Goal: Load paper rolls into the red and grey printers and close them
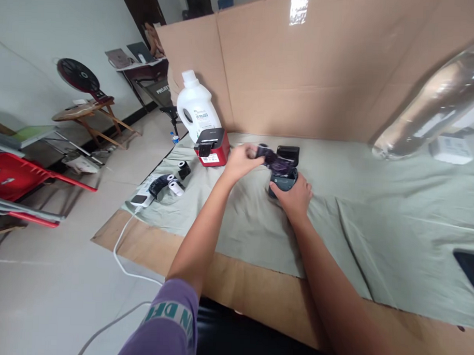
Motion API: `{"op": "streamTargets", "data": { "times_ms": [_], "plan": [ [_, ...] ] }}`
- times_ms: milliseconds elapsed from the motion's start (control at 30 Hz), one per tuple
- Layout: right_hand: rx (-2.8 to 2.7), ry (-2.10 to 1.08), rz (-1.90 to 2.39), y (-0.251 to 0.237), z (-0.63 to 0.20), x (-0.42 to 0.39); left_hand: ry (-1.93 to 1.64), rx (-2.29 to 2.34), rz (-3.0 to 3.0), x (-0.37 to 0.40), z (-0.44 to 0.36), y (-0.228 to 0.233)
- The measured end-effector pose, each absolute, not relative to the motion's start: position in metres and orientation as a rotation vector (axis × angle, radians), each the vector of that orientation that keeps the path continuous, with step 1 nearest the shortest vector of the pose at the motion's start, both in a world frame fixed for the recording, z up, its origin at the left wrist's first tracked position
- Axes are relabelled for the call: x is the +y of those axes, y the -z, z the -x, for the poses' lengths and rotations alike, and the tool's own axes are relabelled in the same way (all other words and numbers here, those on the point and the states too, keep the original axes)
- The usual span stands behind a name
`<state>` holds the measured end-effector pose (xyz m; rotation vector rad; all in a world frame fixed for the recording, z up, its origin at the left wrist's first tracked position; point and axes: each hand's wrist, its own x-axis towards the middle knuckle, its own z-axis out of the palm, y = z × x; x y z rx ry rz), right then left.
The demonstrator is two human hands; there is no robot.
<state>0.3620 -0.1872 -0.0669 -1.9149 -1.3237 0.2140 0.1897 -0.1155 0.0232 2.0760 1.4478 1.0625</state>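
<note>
Pinched in the fingers of my left hand (241, 161) is a small roll of dark printer paper (263, 149). A loose, blurred dark strip runs from it towards a small dark portable printer (282, 184). My right hand (297, 194) is wrapped round that printer's right side, with the thumb across its front. The printer's black lid (288, 154) stands raised at the back. Whether the strip touches the inside of the printer is hard to make out. Left of my left hand sits a red and black boxy device (216, 153).
Several paper rolls (176, 188) lie at the left beside a white device (142, 199) with a white cable (118, 248). A white jug (202, 111) stands before the cardboard wall (302, 81). A clear plastic-wrapped bundle (426, 101) leans at right; a dark flat object (470, 268) lies at the right edge.
</note>
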Motion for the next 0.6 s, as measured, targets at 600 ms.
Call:
{"op": "streamTargets", "data": {
  "times_ms": [600],
  "plan": [
    [-1.346,-0.187,1.922,0.069,-0.364,-0.183,-0.942,2.048,-1.536,-0.185,-0.008,0.061]
  ]
}}
